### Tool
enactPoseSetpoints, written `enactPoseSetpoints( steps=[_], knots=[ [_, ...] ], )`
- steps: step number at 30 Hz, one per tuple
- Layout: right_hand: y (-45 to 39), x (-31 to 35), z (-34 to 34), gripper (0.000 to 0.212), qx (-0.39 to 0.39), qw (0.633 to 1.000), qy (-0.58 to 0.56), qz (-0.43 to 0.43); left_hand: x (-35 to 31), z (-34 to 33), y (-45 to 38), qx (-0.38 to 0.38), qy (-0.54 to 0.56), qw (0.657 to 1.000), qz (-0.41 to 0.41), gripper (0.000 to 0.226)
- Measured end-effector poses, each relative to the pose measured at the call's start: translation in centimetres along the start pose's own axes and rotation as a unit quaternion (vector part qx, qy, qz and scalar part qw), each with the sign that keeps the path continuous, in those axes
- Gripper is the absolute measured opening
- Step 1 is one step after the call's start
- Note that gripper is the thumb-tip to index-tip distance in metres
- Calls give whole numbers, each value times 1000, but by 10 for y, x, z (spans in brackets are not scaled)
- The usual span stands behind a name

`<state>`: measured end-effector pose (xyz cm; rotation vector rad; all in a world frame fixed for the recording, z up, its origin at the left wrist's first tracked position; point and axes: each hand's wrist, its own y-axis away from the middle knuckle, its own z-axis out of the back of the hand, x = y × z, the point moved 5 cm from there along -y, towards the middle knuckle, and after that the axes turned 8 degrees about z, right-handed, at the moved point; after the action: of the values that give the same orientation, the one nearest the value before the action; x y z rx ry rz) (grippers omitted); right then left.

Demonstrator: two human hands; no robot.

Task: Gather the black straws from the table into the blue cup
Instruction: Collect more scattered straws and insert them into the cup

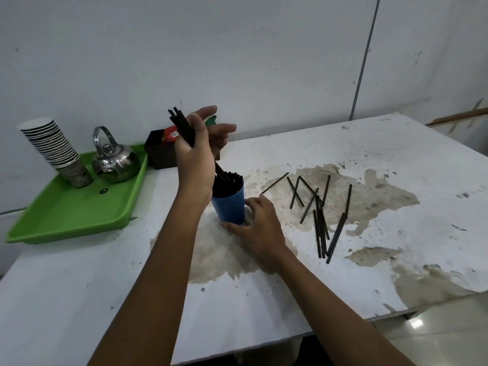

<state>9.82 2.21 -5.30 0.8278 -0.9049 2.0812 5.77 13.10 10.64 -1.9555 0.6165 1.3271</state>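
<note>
The blue cup [229, 207] stands upright near the middle of the white table, with several black straws inside. My left hand [196, 151] is raised above the cup and grips a bundle of black straws [182, 125]; their lower ends reach down into the cup's mouth. My right hand [260, 228] rests on the table at the cup's base, fingers spread around its right side and touching it. Several loose black straws [320, 215] lie scattered on the stained tabletop to the right of the cup.
A green tray [66, 215] at the left holds a steel kettle [115, 161] and a stack of paper cups [56, 151]. A dark box [161, 153] with a red packet stands behind the cup by the wall. The table's edge [343, 326] runs along the front right.
</note>
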Motion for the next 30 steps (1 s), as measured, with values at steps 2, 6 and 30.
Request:
enactPoseSetpoints(
  steps=[2, 6, 30],
  knots=[
    [0, 1, -1, 68, -12, 1000, 13, 10, 5, -3, -5, 7, 15, 1000, 13, 36],
    [0, 2, -1, 60, -25, 1000, 10, 6, 18, -9, -10, 25, -11, 999, 38, 37],
    [2, 1, -2, 63, -26, 999, 33, 9, 48, -13, -7, 130, -465, 875, 28, 45]
  ],
)
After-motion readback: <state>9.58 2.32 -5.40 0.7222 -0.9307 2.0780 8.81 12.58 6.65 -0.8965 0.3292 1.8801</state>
